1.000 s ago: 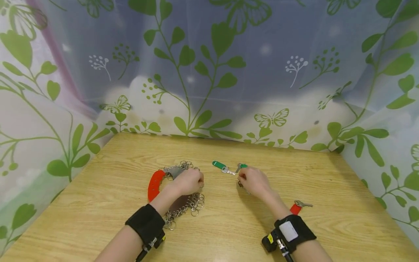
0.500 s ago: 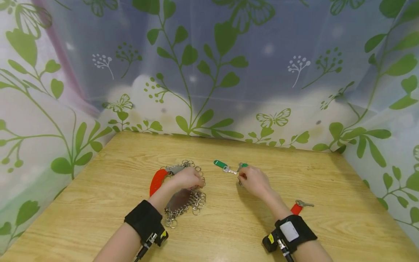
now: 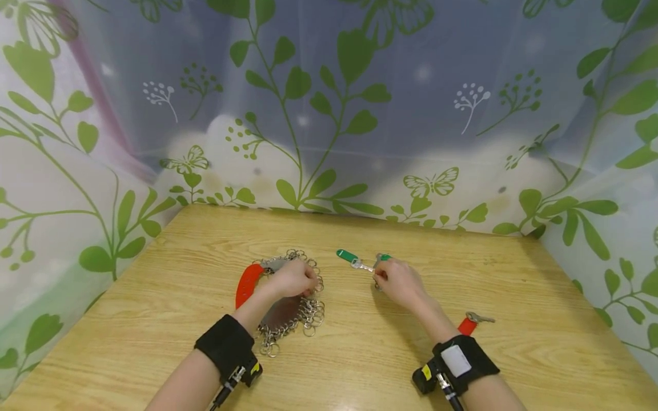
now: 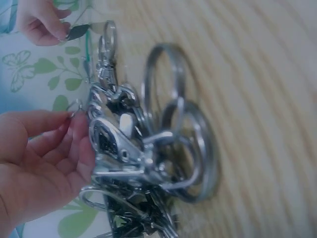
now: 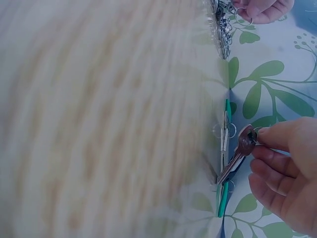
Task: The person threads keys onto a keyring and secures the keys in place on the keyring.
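My left hand [image 3: 294,278] is over the right side of a ring-shaped key holder with a red section [image 3: 248,285] and many metal clips and rings around its edge. In the left wrist view, the thumb and fingers of that hand pinch a small metal ring [image 4: 75,108] beside the clustered clips [image 4: 124,148]. My right hand [image 3: 402,282] holds a key [image 5: 246,141], its thumb and finger pinching the small ring at the key's head. The key hangs downward, partly hidden by the hand in the head view.
A key [image 3: 362,265] with a green tag [image 3: 347,255] lies between the hands, toward the back. Another green tag [image 3: 385,257] is partly hidden beyond my right fingers. By the right wrist lies a key [image 3: 480,317] with a red tag [image 3: 467,326]. Patterned fabric [image 3: 329,114] encloses the wooden table.
The left hand's fingertips have shifted slightly among the rings on the holder. My right hand stays almost in place with the key. The head view has moved a little.
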